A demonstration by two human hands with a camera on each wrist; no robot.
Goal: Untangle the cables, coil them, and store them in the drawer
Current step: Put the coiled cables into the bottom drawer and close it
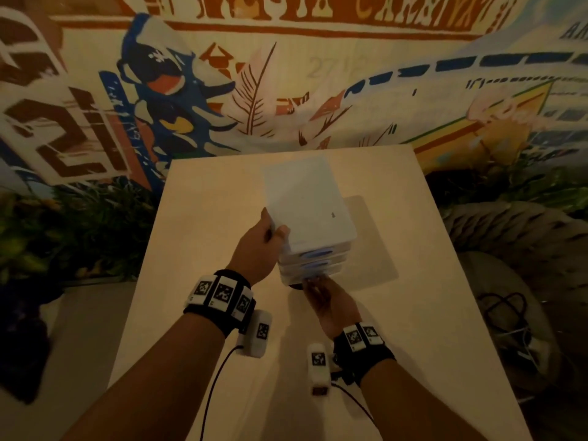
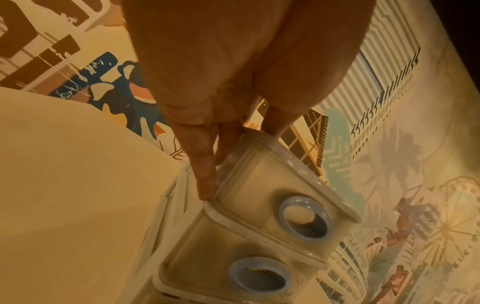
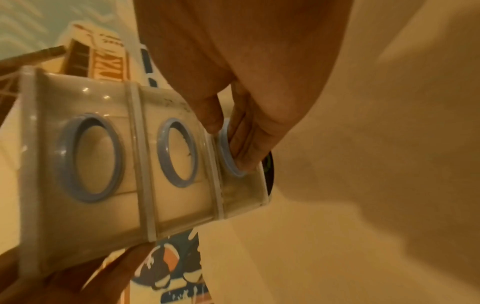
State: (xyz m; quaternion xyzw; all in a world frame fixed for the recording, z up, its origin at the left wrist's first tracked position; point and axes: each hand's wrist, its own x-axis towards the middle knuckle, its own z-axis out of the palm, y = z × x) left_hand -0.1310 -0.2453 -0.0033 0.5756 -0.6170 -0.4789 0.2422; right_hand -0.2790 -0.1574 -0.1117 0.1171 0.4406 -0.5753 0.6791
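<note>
A white three-drawer unit (image 1: 310,198) with blue ring handles stands in the middle of the table (image 1: 206,218). My left hand (image 1: 273,229) grips its top left corner, with the thumb on the lid and the fingers (image 2: 205,174) down the side wall. My right hand (image 1: 318,283) is at the bottom drawer (image 3: 241,195), its fingers (image 3: 246,148) hooked into that drawer's ring handle (image 3: 226,156). A dark shape (image 3: 269,164) shows just behind the drawer's front; I cannot tell what it is. The upper two drawers (image 3: 91,158) sit flush.
Off the table to the right, a tangle of black cable (image 1: 506,310) and some white cable (image 1: 525,345) lie on a grey mound. A painted mural wall (image 1: 286,74) rises behind the table. Plants (image 1: 79,224) stand at the left.
</note>
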